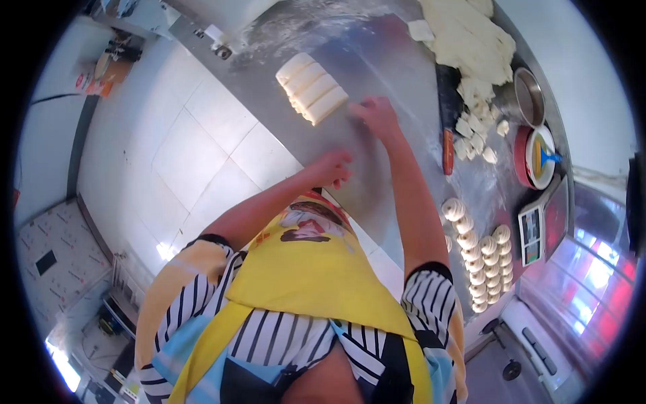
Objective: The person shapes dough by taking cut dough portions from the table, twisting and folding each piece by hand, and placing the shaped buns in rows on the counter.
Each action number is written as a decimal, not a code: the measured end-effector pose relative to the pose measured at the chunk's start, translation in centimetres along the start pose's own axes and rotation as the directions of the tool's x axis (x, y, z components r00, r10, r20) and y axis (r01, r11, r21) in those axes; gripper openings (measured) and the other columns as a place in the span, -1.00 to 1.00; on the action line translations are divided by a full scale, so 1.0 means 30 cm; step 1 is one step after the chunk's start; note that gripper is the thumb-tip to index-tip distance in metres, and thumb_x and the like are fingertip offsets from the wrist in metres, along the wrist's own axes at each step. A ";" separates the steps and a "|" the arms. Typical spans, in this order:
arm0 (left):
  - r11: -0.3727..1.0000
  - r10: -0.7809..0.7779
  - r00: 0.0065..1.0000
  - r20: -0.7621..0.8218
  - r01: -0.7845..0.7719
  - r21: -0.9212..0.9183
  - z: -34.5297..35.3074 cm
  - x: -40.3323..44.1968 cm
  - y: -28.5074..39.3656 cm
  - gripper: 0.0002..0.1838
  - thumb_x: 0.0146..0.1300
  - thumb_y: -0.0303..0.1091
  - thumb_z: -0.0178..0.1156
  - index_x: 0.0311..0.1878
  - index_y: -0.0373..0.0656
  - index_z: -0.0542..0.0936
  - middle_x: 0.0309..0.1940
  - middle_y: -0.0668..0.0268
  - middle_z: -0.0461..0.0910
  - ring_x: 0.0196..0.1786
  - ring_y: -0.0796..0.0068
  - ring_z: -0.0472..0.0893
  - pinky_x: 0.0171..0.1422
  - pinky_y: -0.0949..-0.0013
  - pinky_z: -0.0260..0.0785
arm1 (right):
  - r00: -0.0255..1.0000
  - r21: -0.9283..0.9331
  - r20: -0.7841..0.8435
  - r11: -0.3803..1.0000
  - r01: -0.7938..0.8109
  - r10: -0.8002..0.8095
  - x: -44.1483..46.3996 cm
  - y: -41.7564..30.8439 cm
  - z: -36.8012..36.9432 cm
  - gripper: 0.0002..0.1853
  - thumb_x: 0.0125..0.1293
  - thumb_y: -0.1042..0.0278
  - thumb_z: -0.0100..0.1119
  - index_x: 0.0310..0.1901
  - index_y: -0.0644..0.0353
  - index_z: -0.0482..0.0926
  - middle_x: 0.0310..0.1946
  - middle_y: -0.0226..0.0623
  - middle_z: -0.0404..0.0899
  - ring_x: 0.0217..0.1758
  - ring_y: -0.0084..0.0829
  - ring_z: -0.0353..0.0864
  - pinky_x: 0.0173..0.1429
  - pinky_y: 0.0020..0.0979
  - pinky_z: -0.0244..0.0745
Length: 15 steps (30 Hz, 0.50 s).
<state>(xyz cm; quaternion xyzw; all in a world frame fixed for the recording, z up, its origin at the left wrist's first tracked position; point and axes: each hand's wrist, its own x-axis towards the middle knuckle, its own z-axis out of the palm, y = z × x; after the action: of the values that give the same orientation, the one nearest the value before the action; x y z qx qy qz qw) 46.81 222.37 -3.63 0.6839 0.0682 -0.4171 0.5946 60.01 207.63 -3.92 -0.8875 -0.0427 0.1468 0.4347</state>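
Note:
Several pale dough rolls (311, 89) lie side by side on the metal table (269, 84). My right hand (375, 114) is just to the right of the rolls, its fingers curled; whether it touches them or holds something is too small to tell. Nearer my body, my left hand (332, 168) hovers by the table's edge below the rolls, with fingers partly bent and apart and nothing visible in it.
Right of the hands lie a scraper or knife with an orange handle (448, 151), a large dough sheet (471, 40) and small dough pieces (471, 135). Beyond are a metal bowl (530, 97), a bowl with a brush (540, 158), a scale (531, 234) and rows of coiled dough (479, 252).

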 end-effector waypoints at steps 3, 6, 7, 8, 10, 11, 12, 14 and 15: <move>0.983 -0.016 1.000 -0.018 0.012 -0.184 -0.070 -0.017 -0.052 -0.62 0.22 -0.37 0.14 0.10 -0.20 0.39 -0.37 0.23 0.61 -0.49 0.49 0.59 -0.45 0.48 0.39 | 0.960 -0.281 0.271 0.960 0.015 0.064 0.175 -0.093 0.109 -0.33 -0.16 -0.02 0.40 -0.08 0.35 0.54 -0.30 -0.06 0.58 -0.26 -0.01 0.55 -0.03 -0.20 0.46; 0.846 -0.003 1.000 0.005 0.005 -0.534 -0.078 0.010 -0.043 -0.62 0.28 -0.35 0.12 0.14 -0.13 0.38 -0.19 0.21 0.58 -0.23 0.46 0.61 -0.20 0.44 0.43 | 0.965 -0.172 0.228 0.981 -0.088 0.127 0.156 -0.146 0.149 -0.41 -0.25 0.06 0.47 -0.23 0.34 0.55 -0.38 -0.13 0.56 -0.29 -0.11 0.57 -0.13 -0.23 0.49; 0.739 0.067 0.998 0.022 -0.034 -0.672 -0.069 0.021 -0.032 -0.61 0.29 -0.33 0.10 0.17 -0.11 0.36 -0.11 0.20 0.55 -0.12 0.44 0.57 -0.08 0.39 0.40 | 0.972 -0.054 0.190 0.990 -0.127 0.135 0.127 -0.163 0.138 -0.44 -0.25 0.10 0.48 -0.26 0.33 0.53 -0.39 -0.16 0.55 -0.29 -0.16 0.57 -0.16 -0.25 0.50; 0.612 0.141 0.990 0.029 -0.064 -0.788 -0.062 0.035 -0.014 -0.60 0.31 -0.31 0.08 0.20 -0.10 0.34 -0.03 0.18 0.51 -0.01 0.42 0.53 0.03 0.35 0.38 | 0.979 0.069 0.146 0.985 -0.157 0.145 0.083 -0.195 0.111 -0.47 -0.25 0.14 0.49 -0.29 0.32 0.51 -0.40 -0.18 0.55 -0.29 -0.21 0.57 -0.20 -0.28 0.51; 0.370 0.264 0.964 0.026 -0.077 -0.926 -0.056 0.052 0.031 -0.57 0.33 -0.28 0.05 0.24 -0.11 0.30 0.10 0.15 0.43 0.15 0.37 0.44 0.20 0.27 0.30 | 0.971 0.406 0.052 0.883 -0.235 0.235 -0.020 -0.201 0.061 -0.56 -0.19 0.25 0.47 -0.34 0.29 0.48 -0.43 -0.26 0.52 -0.29 -0.34 0.56 -0.26 -0.33 0.53; 0.271 0.313 0.950 0.021 -0.068 -0.960 -0.055 0.057 0.060 -0.56 0.34 -0.28 0.03 0.25 -0.13 0.28 0.14 0.15 0.39 0.20 0.35 0.40 0.26 0.24 0.26 | 0.950 0.603 0.018 0.755 -0.258 0.310 -0.079 -0.195 0.033 -0.62 -0.14 0.32 0.45 -0.34 0.28 0.46 -0.45 -0.30 0.51 -0.30 -0.42 0.55 -0.29 -0.37 0.53; 0.170 0.357 0.934 0.014 -0.051 -0.984 -0.045 0.056 0.088 -0.54 0.34 -0.27 0.01 0.26 -0.15 0.25 0.19 0.14 0.35 0.25 0.33 0.35 0.32 0.21 0.21 | 0.939 0.722 -0.030 0.657 -0.216 0.342 -0.156 -0.221 -0.003 -0.63 -0.10 0.38 0.42 -0.29 0.28 0.45 -0.39 -0.28 0.52 -0.31 -0.44 0.55 -0.25 -0.39 0.54; 0.228 0.351 0.936 0.017 -0.068 -0.971 -0.013 0.053 0.146 -0.55 0.34 -0.26 0.00 0.23 -0.22 0.28 0.13 0.13 0.40 0.19 0.30 0.41 0.28 0.22 0.26 | 0.937 0.799 -0.135 0.594 -0.089 0.321 -0.300 -0.218 -0.032 -0.59 -0.06 0.44 0.40 -0.17 0.28 0.43 -0.25 -0.24 0.52 -0.27 -0.46 0.55 -0.17 -0.41 0.53; 0.262 0.352 0.936 0.024 -0.074 -0.962 0.010 0.055 0.173 -0.56 0.34 -0.25 0.00 0.22 -0.25 0.30 0.10 0.13 0.43 0.16 0.29 0.44 0.26 0.22 0.28 | 0.945 0.767 -0.194 0.641 -0.020 0.262 -0.367 -0.152 -0.012 -0.55 -0.06 0.46 0.39 -0.11 0.28 0.41 -0.17 -0.23 0.51 -0.22 -0.46 0.55 -0.12 -0.42 0.52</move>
<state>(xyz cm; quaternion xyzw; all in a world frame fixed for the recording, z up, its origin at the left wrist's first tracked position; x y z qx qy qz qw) 50.80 219.97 -0.76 0.1454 0.1380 -0.2871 0.9367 49.87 207.93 2.33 -0.6372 0.1561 0.0546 0.7527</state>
